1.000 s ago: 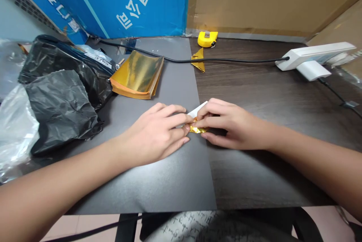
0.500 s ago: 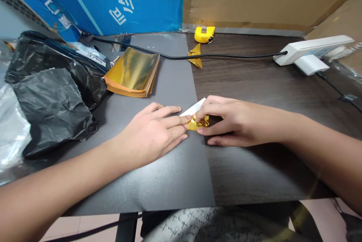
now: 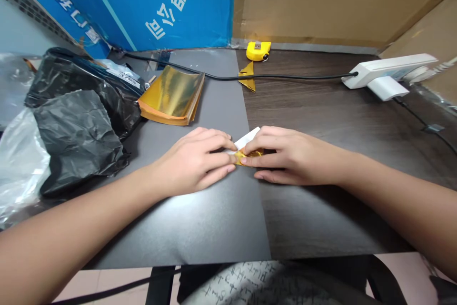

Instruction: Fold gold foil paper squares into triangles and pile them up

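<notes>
A small piece of gold foil paper (image 3: pixel 240 157), partly folded with its white underside showing at the top, lies on the table at the seam between the grey mat and the dark wood. My left hand (image 3: pixel 196 161) grips its left end, fingers pressed down together. From the right, my right hand (image 3: pixel 296 155) pinches the folded gold part between thumb and fingers. My fingertips nearly meet and hide much of the paper. Behind my left hand sits a thick stack of gold foil sheets (image 3: pixel 174 92). A folded gold foil piece (image 3: pixel 247 76) lies farther back, under a cable.
A yellow tape measure (image 3: pixel 257 51) stands by the cardboard wall (image 3: pixel 310 5). The black cable (image 3: pixel 293 76) runs across to a white power strip (image 3: pixel 392 68) at right. Crumpled black plastic (image 3: pixel 78 133) and clear plastic (image 3: pixel 21 157) fill the left side. A blue panel (image 3: pixel 143 0) rises behind.
My right fingers have flattened down onto the gold fold, and my left fingers have drawn in and bent on the paper's left end. The whole view has shifted slightly.
</notes>
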A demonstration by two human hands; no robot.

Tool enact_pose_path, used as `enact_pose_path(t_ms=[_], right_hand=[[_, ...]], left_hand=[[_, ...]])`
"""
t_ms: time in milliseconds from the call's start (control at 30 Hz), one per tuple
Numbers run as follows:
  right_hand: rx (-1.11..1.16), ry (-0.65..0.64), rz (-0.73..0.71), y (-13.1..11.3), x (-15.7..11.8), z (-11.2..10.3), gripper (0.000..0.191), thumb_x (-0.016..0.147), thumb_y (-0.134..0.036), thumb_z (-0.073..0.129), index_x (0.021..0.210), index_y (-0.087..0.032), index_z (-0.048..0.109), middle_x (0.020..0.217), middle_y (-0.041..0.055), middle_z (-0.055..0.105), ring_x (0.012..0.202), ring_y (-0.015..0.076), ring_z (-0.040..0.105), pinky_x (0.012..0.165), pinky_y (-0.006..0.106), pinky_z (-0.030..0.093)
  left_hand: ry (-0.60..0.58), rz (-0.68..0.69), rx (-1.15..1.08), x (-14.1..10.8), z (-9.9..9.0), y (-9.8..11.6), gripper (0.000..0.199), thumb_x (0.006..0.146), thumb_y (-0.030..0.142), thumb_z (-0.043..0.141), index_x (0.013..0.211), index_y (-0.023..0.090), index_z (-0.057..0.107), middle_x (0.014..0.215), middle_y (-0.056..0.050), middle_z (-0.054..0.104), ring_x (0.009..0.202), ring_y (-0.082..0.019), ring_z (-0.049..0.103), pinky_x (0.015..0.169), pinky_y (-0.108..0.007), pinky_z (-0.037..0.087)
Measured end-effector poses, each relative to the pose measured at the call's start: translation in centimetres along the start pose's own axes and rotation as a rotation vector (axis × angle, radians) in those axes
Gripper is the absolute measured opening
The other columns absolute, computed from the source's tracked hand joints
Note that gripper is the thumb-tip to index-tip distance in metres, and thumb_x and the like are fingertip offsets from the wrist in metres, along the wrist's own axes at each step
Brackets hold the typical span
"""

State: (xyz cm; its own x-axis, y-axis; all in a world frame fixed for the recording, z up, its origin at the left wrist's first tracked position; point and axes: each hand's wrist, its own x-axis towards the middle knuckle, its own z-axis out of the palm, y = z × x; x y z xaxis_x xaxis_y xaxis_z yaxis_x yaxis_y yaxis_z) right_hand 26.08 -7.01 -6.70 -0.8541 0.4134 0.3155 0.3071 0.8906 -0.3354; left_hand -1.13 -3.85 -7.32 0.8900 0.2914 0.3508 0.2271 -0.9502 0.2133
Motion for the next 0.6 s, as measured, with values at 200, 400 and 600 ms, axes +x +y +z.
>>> enact_pose_path(t_ms=[200, 400, 600], right_hand=[[-0.031, 0.019, -0.022, 0.6, -0.1, 0.1, 0.021, 0.099, -0.021, 0.06, 0.116, -0.015, 0.071, 0.12, 0.0126, 0.069, 0.109, 0.0246, 0.063, 0.094, 0.041, 0.055], [0.174, 0.025, -0.085, 0.1, 0.0, 0.4, 0.014, 0.099, -0.021, 0.062, 0.105, -0.012, 0.072, 0.122, 0.0134, 0.071, 0.121, 0.0221, 0.065, 0.108, 0.038, 0.053], [0.477, -0.129, -0.136, -3.3, 0.6, 0.8, 0.024, 0.103, -0.023, 0.055, 0.085, -0.013, 0.07, 0.107, 0.0121, 0.072, 0.117, 0.0199, 0.067, 0.113, 0.037, 0.05]], left_hand=[[-0.05, 0.047, 0.015, 0.0, -0.2, 0.0, 0.026, 0.101, 0.037, 0.056, 0.103, 0.017, 0.073, 0.11, -0.008, 0.072, 0.114, -0.024, 0.064, 0.093, -0.036, 0.048], [-0.132, 0.199, -0.04, 0.2, -0.5, 2.8, 0.056, 0.096, 0.063, 0.054, 0.108, 0.011, 0.07, 0.101, -0.01, 0.07, 0.1, -0.024, 0.064, 0.088, -0.039, 0.046], [-0.123, 0.322, -0.041, -0.6, 0.2, 8.4, 0.032, 0.095, 0.042, 0.063, 0.081, 0.014, 0.07, 0.081, -0.005, 0.059, 0.078, -0.02, 0.055, 0.066, -0.036, 0.042]])
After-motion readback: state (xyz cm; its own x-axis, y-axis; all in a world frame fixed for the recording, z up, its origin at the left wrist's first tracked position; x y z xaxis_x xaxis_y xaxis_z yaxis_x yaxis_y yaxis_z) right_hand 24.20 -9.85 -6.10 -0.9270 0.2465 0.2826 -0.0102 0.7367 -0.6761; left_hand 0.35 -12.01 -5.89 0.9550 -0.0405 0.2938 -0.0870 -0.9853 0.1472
